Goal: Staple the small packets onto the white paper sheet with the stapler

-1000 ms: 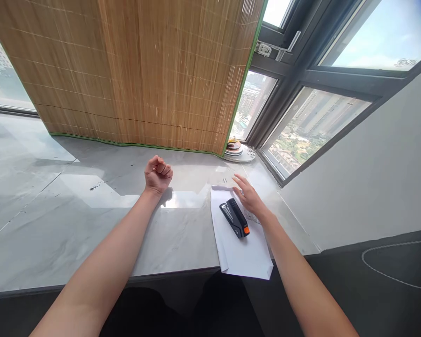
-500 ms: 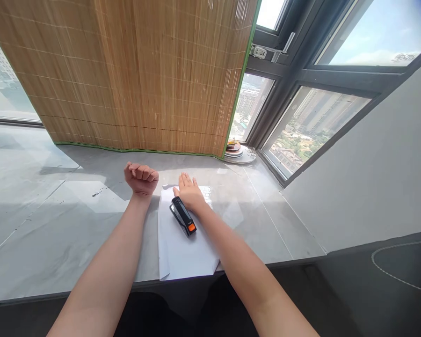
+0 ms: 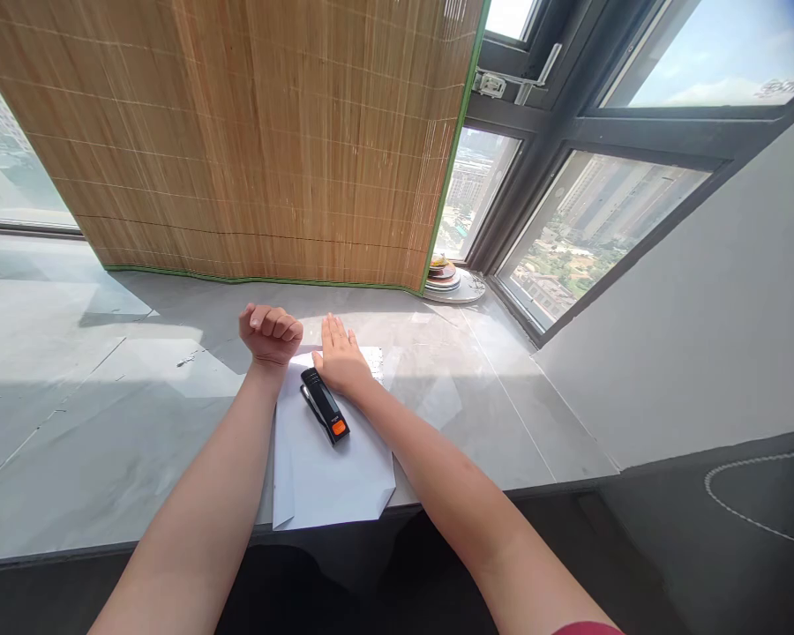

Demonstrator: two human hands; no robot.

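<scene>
My right hand (image 3: 344,362) lies flat, fingers stretched out, on the upper part of a white sheet or stack of paper (image 3: 334,481). A black stapler (image 3: 324,406) with an orange patch at its near end rests on the paper, just below the right thumb. Printed marks peek out at the paper's upper right corner, partly covered by the hand. Left of the paper's top edge, my left hand (image 3: 271,333) is closed in a fist with its curled fingers turned up; nothing shows in it.
The paper's near end reaches the front edge of the grey marble-look sill (image 3: 138,459). A bamboo blind (image 3: 258,150) with green edging hangs behind. Stacked plates (image 3: 445,280) stand in the window corner. A white wall (image 3: 694,353) bounds the right side.
My right hand has slid to the left, and the paper and stapler have shifted left with it. The left hand stays in a fist, nearly where it was.
</scene>
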